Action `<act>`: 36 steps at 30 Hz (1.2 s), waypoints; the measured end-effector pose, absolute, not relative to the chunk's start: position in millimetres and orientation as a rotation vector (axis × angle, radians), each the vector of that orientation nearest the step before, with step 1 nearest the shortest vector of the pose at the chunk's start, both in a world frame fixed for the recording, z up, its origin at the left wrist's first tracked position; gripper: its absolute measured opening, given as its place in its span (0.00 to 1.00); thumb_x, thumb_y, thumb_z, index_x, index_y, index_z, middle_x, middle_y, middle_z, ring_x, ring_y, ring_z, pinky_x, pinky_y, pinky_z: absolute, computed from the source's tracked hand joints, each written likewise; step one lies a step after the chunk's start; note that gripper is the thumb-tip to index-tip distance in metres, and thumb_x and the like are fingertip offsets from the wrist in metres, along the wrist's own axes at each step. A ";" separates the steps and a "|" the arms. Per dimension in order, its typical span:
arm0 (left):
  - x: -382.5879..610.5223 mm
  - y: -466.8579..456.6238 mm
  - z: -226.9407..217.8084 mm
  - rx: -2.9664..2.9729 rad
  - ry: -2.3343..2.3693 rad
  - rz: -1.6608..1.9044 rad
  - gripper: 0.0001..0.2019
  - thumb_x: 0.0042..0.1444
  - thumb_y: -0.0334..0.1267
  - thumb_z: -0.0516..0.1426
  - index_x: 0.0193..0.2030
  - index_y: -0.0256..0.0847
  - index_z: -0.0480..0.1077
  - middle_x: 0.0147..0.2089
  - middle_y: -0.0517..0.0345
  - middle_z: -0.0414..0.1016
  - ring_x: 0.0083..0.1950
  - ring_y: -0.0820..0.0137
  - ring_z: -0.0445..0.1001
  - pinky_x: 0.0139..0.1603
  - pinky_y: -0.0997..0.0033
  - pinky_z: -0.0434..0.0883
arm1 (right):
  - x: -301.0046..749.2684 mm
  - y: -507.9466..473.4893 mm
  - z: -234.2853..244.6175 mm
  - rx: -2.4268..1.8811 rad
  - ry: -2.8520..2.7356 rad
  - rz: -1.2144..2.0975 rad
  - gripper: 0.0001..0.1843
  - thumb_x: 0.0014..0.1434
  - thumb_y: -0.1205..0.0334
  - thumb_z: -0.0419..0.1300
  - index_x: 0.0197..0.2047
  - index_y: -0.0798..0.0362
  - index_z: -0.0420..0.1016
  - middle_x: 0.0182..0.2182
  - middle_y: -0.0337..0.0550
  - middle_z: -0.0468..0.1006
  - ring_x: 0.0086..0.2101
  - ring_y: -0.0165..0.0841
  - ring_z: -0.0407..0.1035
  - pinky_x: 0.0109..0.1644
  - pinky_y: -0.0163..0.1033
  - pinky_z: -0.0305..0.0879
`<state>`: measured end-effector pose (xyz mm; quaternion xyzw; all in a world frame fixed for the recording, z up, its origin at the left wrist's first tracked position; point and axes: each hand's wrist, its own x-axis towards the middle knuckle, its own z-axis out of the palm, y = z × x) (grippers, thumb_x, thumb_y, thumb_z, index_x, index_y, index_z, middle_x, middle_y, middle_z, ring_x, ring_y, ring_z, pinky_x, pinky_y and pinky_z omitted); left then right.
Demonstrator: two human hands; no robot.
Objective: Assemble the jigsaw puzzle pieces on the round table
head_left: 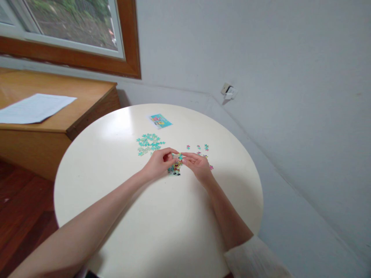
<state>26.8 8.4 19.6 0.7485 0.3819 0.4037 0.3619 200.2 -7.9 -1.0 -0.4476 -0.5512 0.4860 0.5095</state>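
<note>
Between the fingertips of both hands is a small jigsaw puzzle piece, greenish and yellow. My left hand pinches it from the left, thumb and index finger closed on it. From the right, my right hand has its thumb and fingers at the same piece. Just beneath lies a joined puzzle section with a yellow cartoon figure, partly covered by the fingers. A pile of teal and pale green puzzle pieces spreads beyond my left hand. Several loose pieces, some pink, lie beyond and beside my right hand, which partly hides them.
A picture card with a cartoon print lies toward the far side of the round white table. To the left stands a wooden desk with white paper on it. A wall socket is behind the table.
</note>
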 end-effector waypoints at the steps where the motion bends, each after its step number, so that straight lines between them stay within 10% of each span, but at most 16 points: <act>1: 26.8 8.4 19.4 1.929 0.984 1.041 0.13 0.50 0.41 0.56 0.38 0.35 0.71 0.17 0.68 0.59 0.21 0.78 0.56 0.24 0.78 0.57 | 200.3 -7.8 -1.3 -1.079 -1.326 1.168 0.22 0.40 0.50 0.67 0.37 0.54 0.78 0.30 0.44 0.80 0.32 0.34 0.74 0.41 0.41 0.71; 36: 26.3 7.9 16.4 1.946 0.989 1.007 0.12 0.50 0.41 0.55 0.38 0.36 0.70 0.18 0.69 0.57 0.21 0.78 0.55 0.24 0.78 0.55 | 202.4 -5.0 -5.1 -1.065 -1.309 1.191 0.19 0.41 0.51 0.67 0.35 0.54 0.78 0.31 0.43 0.80 0.33 0.33 0.74 0.43 0.41 0.70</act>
